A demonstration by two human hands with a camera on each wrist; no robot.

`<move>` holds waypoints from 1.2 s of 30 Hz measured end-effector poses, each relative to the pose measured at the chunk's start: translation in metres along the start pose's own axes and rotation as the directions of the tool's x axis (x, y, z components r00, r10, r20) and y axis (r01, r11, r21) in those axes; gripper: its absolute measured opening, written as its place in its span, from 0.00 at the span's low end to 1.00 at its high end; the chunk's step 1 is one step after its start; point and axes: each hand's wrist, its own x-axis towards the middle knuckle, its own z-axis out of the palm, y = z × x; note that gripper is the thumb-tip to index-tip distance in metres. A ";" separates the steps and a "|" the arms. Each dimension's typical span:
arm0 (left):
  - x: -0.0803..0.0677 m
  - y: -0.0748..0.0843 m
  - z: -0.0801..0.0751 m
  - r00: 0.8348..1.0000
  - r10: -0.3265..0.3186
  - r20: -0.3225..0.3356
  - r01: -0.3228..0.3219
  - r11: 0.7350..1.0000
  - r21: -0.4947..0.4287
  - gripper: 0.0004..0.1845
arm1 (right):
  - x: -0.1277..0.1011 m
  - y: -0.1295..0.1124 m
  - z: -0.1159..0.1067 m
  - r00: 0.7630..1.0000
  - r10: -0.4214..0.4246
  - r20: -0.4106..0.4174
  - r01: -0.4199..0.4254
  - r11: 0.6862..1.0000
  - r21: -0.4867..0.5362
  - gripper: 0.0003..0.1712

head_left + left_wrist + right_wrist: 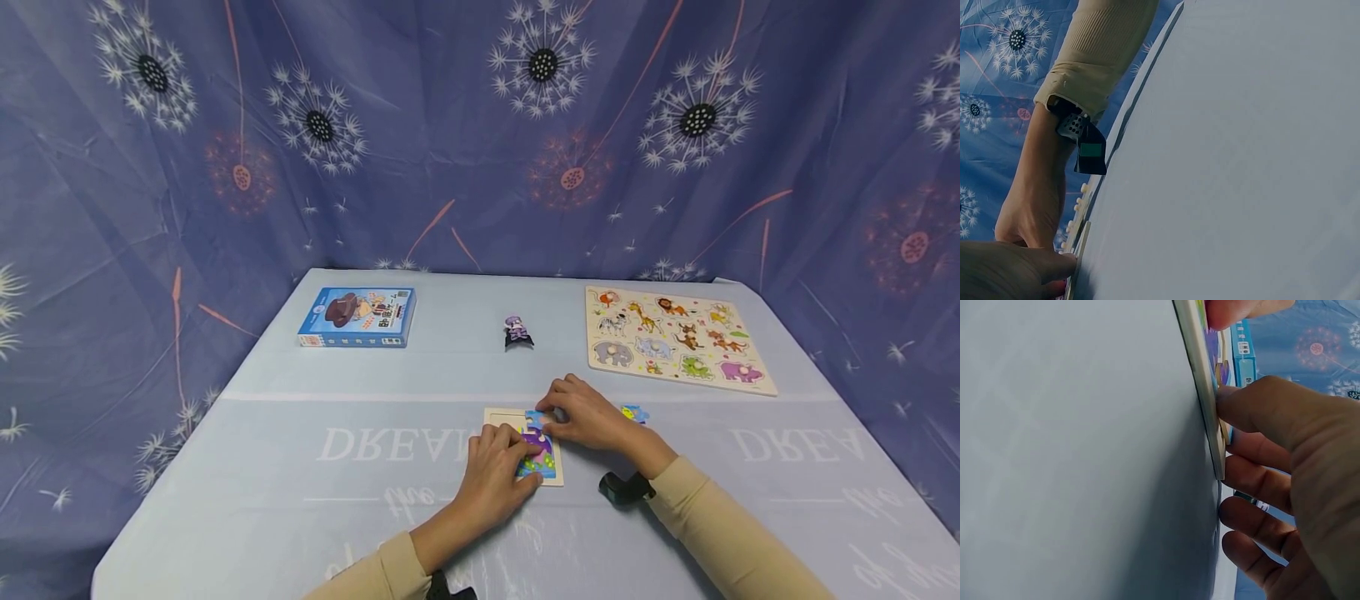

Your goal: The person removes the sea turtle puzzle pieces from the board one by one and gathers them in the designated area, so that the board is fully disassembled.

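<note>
A small wooden jigsaw tray (555,481) lies on the table before me, with colourful purple, green and blue pieces in its right part. My left hand (489,473) rests over its left and near side, the index finger reaching onto the purple piece (535,442) and the thumb by the near edge. At the far right corner my right hand (588,418) pinches a blue puzzle piece (533,418) between thumb and index finger. In the right wrist view, the thumb (1254,406) lies at the tray's face. Beyond the right wrist, a loose blue and yellow piece (634,412) is partly hidden.
A blue game box (358,317) sits at the back left. A small purple-haired figure (517,332) is at the back middle. An animal knob puzzle board (678,337) lies at the back right. Dandelion-patterned cloth (450,142) hangs behind the table.
</note>
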 end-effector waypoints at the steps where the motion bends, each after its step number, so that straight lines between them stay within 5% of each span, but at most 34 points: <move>1: 0.000 0.000 0.000 1.000 -0.001 0.001 0.001 1.000 -0.001 0.17 | 0.000 0.000 0.000 1.000 0.001 -0.001 -0.001 1.000 0.004 0.16; 19: -0.001 0.000 -0.001 1.000 0.000 -0.012 0.000 1.000 -0.005 0.16 | -0.018 0.008 -0.013 0.986 -0.029 -0.164 0.026 0.999 -0.019 0.14; 28: -0.001 0.000 -0.001 1.000 -0.004 -0.018 0.004 1.000 -0.018 0.16 | -0.042 0.026 -0.032 0.982 0.067 -0.176 -0.066 0.998 0.007 0.13; 36: -0.001 0.001 -0.001 1.000 -0.004 -0.020 0.003 1.000 -0.024 0.16 | -0.066 0.050 -0.044 0.974 0.071 -0.217 -0.082 0.996 -0.042 0.14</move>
